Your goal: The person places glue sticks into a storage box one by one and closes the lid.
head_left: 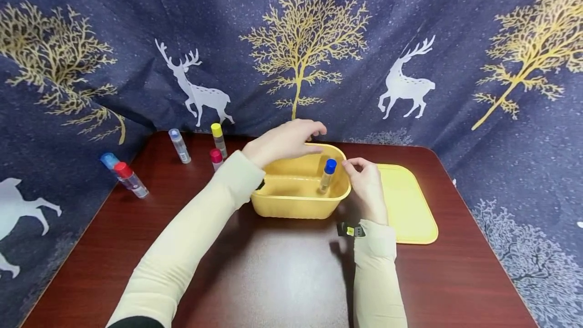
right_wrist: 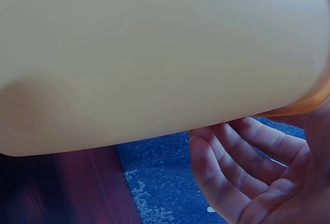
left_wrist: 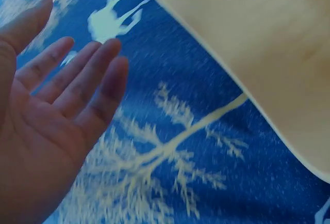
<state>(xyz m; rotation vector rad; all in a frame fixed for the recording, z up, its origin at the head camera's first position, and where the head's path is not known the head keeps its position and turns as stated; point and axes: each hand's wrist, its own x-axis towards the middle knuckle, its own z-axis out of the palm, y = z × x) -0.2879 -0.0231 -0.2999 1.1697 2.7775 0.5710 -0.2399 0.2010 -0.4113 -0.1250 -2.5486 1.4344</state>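
A yellow plastic box (head_left: 296,207) stands near the back of the table, its top uncovered. Inside, towards its right end, a clear tube with a blue cap (head_left: 327,176) stands slightly tilted. My left hand (head_left: 291,140) hovers over the box's far left part, palm down, fingers extended and holding nothing; the left wrist view shows its spread fingers (left_wrist: 85,79) apart from the box. At the right end, my right hand (head_left: 366,183) pinches the box's rim between thumb and fingertips. In the right wrist view its bent fingers (right_wrist: 227,164) lie against the box's outer wall.
A flat yellow lid (head_left: 407,204) lies right of the box, partly behind my right hand. Several clear tubes stand on the left, including a yellow-capped tube (head_left: 218,139), a dark-pink-capped tube (head_left: 216,158) and a red-capped tube (head_left: 131,180). A patterned blue cloth (head_left: 337,90) hangs behind the table.
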